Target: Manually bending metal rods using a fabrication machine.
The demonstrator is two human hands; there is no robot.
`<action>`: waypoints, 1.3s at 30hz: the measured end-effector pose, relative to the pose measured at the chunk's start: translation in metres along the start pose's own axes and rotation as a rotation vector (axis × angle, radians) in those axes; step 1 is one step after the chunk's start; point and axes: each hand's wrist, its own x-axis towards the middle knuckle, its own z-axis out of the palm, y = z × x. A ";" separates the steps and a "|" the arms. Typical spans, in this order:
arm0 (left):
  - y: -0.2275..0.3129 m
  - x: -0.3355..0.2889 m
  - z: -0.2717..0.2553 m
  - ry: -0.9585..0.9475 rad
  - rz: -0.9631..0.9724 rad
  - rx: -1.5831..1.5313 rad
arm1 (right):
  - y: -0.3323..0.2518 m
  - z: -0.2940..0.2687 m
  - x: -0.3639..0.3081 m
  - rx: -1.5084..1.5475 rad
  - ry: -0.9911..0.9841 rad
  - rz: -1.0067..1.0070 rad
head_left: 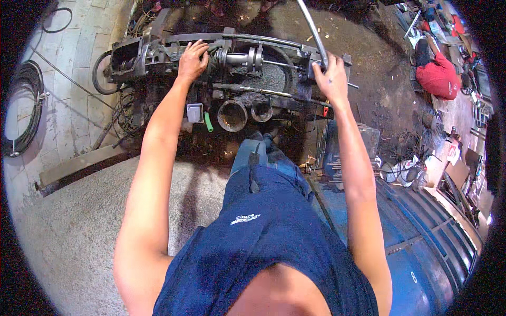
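Observation:
A long greasy machine [232,38] like a small lathe lies across in front of me, with a round-flanged metal spindle [242,59] at its middle. My left hand [193,62] lies on top of it, left of the spindle, fingers stretched out and holding nothing. At the machine's right end, my right hand [332,81] closes round the lower end of a shiny metal bar [312,26], which slants up and away. A thin rod [282,64] runs from the spindle toward the block under my right hand. Grip details under the fingers are hidden.
Below the machine sit two round tins [232,116], [261,111], a small grey box [194,112] and a green tube [208,122]. A coiled black hose [23,108] lies far left. A blue ribbed metal panel [416,237] is at right. A person in red [438,76] crouches beyond, among clutter.

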 end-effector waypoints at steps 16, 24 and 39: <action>-0.018 -0.008 -0.040 -0.151 -0.392 0.048 | 0.002 0.005 0.002 -0.127 0.033 -0.031; -0.001 -0.011 -0.026 0.038 -0.161 0.117 | 0.002 0.000 0.002 -0.137 -0.025 0.026; -0.002 0.010 -0.015 -0.147 -0.227 -0.017 | 0.000 -0.001 0.003 -0.111 -0.025 0.061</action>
